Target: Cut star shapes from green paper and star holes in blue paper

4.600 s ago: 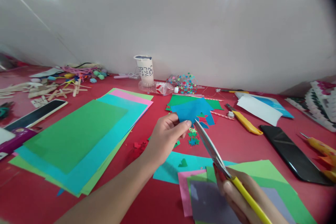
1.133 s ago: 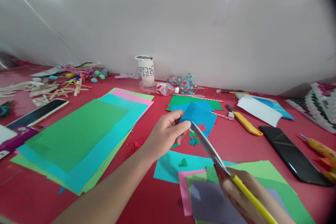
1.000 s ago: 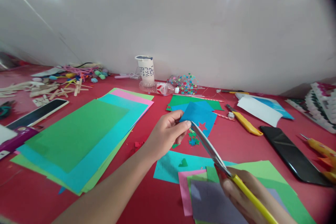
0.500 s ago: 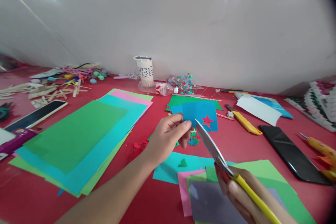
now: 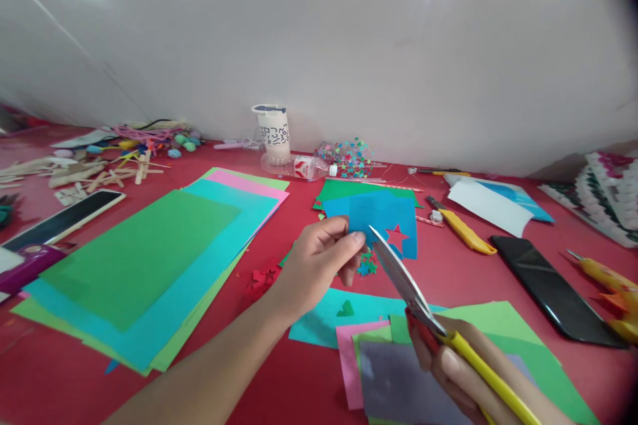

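Between thumb and fingers, my left hand (image 5: pixel 326 249) pinches a piece of blue paper (image 5: pixel 381 212) by its left side. A star-shaped hole in the paper lets the red table show through. My right hand (image 5: pixel 458 362) grips scissors (image 5: pixel 406 279) with yellow and red handles. Their blades look closed or nearly so, and the tip points at the blue paper just right of my left thumb; whether it touches cannot be told. Small blue and green paper stars (image 5: pixel 367 264) lie below the paper. Red paper stars (image 5: pixel 262 280) are left of my left wrist.
Stacked coloured sheets (image 5: pixel 144 259) lie on the left, paper offcuts (image 5: pixel 399 372) in front. A black phone (image 5: pixel 553 289), a yellow utility knife (image 5: pixel 466 231) and a glue gun (image 5: pixel 605 285) are at right. A cup (image 5: pixel 274 136) and plastic bottle (image 5: pixel 302 167) stand near the white partition (image 5: pixel 319 66).
The blue paper has tilted slightly, its right edge dropping a little. My left hand and the scissors have barely moved, and the whole view has shifted slightly.
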A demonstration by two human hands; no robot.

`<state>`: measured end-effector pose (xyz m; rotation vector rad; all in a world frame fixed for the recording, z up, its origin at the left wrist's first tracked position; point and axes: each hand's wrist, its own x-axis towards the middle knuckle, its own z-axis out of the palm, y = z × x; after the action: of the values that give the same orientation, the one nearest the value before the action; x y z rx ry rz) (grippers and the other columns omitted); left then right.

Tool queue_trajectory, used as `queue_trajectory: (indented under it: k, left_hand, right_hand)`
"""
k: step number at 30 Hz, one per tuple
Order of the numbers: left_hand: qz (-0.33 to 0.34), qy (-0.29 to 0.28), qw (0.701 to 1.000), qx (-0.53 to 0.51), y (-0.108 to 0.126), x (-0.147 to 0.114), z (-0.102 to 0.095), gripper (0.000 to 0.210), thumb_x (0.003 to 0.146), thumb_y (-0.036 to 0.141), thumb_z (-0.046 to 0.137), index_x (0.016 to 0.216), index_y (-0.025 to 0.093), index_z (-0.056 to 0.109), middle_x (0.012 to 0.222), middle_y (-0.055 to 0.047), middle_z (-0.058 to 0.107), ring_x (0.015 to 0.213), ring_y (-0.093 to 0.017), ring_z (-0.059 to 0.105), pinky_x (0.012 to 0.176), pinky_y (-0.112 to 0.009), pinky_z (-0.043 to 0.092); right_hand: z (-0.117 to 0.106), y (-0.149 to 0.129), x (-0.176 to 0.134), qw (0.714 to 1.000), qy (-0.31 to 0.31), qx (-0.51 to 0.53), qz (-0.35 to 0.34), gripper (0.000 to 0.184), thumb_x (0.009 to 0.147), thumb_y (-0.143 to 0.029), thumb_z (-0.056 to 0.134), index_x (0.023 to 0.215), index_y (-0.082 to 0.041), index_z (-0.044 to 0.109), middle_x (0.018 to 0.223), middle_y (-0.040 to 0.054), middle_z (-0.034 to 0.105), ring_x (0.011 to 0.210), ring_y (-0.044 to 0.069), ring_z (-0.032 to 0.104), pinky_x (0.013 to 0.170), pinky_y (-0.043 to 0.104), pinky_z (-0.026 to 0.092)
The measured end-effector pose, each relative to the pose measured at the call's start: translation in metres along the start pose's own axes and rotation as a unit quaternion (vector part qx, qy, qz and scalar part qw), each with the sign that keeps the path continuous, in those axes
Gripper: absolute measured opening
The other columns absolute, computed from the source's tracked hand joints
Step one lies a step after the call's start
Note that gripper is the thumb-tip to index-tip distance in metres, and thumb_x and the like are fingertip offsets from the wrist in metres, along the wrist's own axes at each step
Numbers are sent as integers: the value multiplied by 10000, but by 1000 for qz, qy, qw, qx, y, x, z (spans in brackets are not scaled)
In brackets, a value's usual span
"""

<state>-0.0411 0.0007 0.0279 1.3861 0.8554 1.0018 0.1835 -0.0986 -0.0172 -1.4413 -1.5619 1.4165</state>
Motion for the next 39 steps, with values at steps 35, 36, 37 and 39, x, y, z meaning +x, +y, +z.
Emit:
queue_trajectory:
  k: [35, 36, 37, 39]
  left_hand:
    - [-5, 19, 1000, -23, -4, -1, 6, 273, 907, 335, 544, 695, 163, 551, 593, 36, 570, 462, -71, 546, 468, -204, 423]
    - [-8, 25, 999, -42, -5, -1, 9, 260, 906, 332, 550, 711, 161, 564, 605, 31, 579, 470, -76, 558, 477, -208, 438]
    - [-10, 26, 998, -59, -6, -2, 12, 250, 903, 329, 557, 720, 159, 573, 611, 28, 585, 475, -81, 568, 482, -213, 447]
    - [-12, 29, 996, -85, -8, -3, 15, 232, 896, 321, 570, 731, 160, 588, 618, 23, 591, 477, -85, 576, 485, -218, 452]
  right_hand:
    - [11, 7, 1, 996, 76, 28, 40, 540, 776, -743, 571, 927, -232, 660, 631, 0, 628, 703, 234, 648, 562, 252, 529]
    - [12, 10, 0, 995, 89, 36, 41, 548, 762, -737, 594, 962, -232, 669, 694, 18, 671, 796, 264, 667, 667, 288, 554]
    - [14, 13, 0, 994, 95, 42, 46, 554, 752, -729, 615, 990, -232, 674, 749, 29, 698, 845, 281, 672, 747, 318, 555]
    - [16, 17, -1, 992, 96, 54, 55, 543, 760, -701, 635, 1034, -233, 675, 841, 49, 733, 893, 296, 677, 797, 336, 550]
